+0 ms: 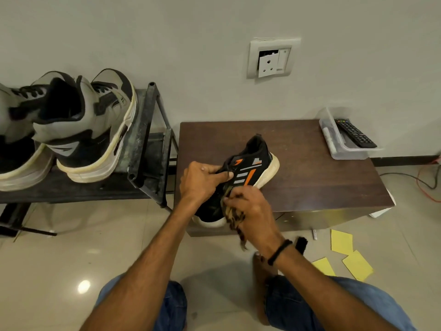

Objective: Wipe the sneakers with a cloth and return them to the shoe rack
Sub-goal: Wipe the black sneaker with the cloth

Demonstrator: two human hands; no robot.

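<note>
Mid-frame, fingers of our left hand (202, 180) clamp the sneaker (253, 163), toe past the bench (310, 163) edge. Right hand (250, 211) fingers squeeze the cloth (235, 218) on its side. If we rub too hard, it may slip off.

Your sneaker (253, 163) lies on the low table (322, 182), toe past its front edge. Left of the table stands the shoe rack (143, 139) (two high-tops (83, 130) on top). A remote (355, 133) lies in the tray (346, 152) at the table's back right corner.
</note>
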